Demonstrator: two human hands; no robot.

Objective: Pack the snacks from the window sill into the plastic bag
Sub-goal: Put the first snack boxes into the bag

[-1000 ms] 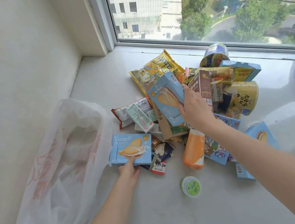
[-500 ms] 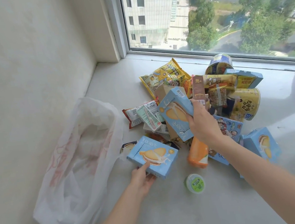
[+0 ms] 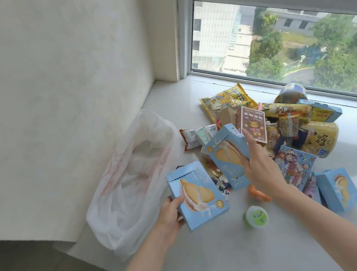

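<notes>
A white plastic bag (image 3: 132, 185) lies open on the white window sill (image 3: 220, 253) by the left wall. My left hand (image 3: 171, 216) grips a light blue biscuit box (image 3: 196, 194) lifted just right of the bag's mouth. My right hand (image 3: 263, 170) holds a second light blue biscuit box (image 3: 226, 152) above the snack pile. The pile holds a yellow chip bag (image 3: 227, 100), a brown carton (image 3: 253, 126), a yellow can (image 3: 322, 139) and a cartoon box (image 3: 294, 169).
A third blue biscuit box (image 3: 337, 188) lies at the right. A small green round tub (image 3: 255, 216) and an orange bottle (image 3: 258, 194) sit near my right wrist. The window (image 3: 273, 42) runs behind the pile. The sill's front edge drops to dark floor at lower left.
My left hand has picked its blue box up off the sill and tilted it upright near the bag. My right hand has carried its box down and left, away from the pile.
</notes>
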